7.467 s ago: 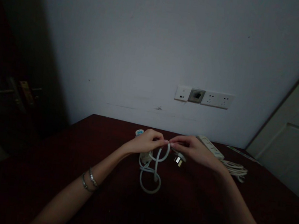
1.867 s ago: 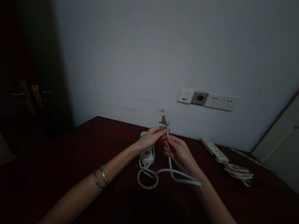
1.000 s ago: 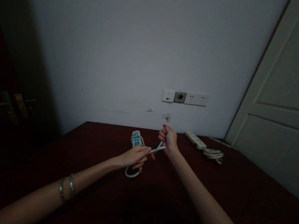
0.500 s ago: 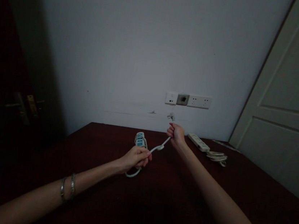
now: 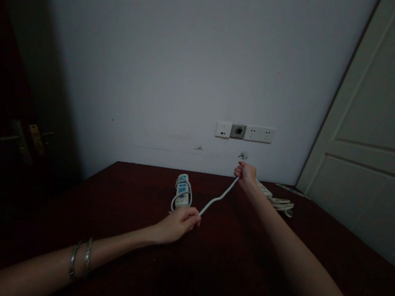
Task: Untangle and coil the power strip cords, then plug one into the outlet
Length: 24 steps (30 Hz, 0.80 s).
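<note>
A: What are the fingers [image 5: 193, 219] of the left hand [image 5: 173, 224] doing?
B: Pinching the white power cord [image 5: 218, 198].
A: And the right hand [image 5: 246, 174]?
B: Its fingers curl closed around the cord too, just below the plug [image 5: 243, 155]; between the hands the cord slants up with a slight bend.
A: Where's the blue-socketed power strip [image 5: 182, 191]?
B: On the surface [image 5: 141, 191], just beyond the left hand, cord looped around it.
A: Farther out?
B: A second power strip [image 5: 263, 189], partly hidden by the right forearm [image 5: 281, 228], a coiled cable [image 5: 281, 205] beside it, and wall sockets [image 5: 258, 134] above the plug.
</note>
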### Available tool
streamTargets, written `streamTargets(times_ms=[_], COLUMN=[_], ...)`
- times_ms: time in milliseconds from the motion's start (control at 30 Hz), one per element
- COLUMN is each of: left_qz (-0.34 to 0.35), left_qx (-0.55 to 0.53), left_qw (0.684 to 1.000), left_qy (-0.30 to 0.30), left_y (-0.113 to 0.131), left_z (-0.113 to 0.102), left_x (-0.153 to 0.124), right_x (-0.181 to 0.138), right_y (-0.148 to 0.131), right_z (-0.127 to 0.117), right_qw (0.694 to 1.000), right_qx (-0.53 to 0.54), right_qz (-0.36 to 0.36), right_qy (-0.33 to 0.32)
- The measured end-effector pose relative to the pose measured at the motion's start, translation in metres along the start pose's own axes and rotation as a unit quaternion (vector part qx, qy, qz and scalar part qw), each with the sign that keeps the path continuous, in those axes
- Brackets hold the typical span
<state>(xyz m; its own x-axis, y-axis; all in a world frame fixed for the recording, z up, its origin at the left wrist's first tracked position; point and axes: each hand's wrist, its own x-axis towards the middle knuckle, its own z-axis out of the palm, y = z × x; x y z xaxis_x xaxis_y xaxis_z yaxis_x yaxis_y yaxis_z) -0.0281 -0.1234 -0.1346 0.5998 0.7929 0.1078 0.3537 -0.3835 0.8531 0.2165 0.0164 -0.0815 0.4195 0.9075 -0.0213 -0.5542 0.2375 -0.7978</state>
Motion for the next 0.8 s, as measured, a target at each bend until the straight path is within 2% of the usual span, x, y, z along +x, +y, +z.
streamTargets(times_ms=[133,300,400,467,533,600,633,700,800], left_qz=[0.052,0.146,0.164,0.158,0.125,0.054,0.013,-0.051,-0.080], left_qx=[0.148,0.358,0.413,0.404,0.335,0.192,0.100,-0.085,-0.284], left_qw=[0.987,0.917,0.887,0.892,0.925,0.969,0.981,0.973,0.925], left_qy=[-0.021,-0.098,-0.124,-0.127,-0.127,-0.145,-0.165,-0.208,-0.241], left_y=[0.009,0.017,0.020,0.018,0.011,0.001,-0.003,-0.010,-0.012], left_z=[0.009,0.028,0.036,0.040,0.042,0.043,0.044,0.043,0.039], left_x=[-0.001,0.000,0.004,0.007,0.011,0.015,0.018,0.022,0.028], right_x=[0.003,0.003,0.001,0.000,-0.001,-0.002,-0.003,-0.006,-0.016], right_y=[0.004,0.022,0.031,0.032,0.028,0.022,0.018,0.009,-0.003], right_z=[0.006,0.025,0.033,0.033,0.032,0.030,0.030,0.032,0.038], right_qw=[1.000,0.999,0.999,0.999,0.999,0.999,0.999,0.998,0.996], right_qx=[-0.008,-0.015,-0.009,0.000,0.012,0.027,0.034,0.048,0.065], right_qz=[0.014,0.036,0.043,0.044,0.043,0.039,0.037,0.033,0.030], right_qy=[0.010,0.011,0.015,0.019,0.019,0.013,0.006,-0.012,-0.051])
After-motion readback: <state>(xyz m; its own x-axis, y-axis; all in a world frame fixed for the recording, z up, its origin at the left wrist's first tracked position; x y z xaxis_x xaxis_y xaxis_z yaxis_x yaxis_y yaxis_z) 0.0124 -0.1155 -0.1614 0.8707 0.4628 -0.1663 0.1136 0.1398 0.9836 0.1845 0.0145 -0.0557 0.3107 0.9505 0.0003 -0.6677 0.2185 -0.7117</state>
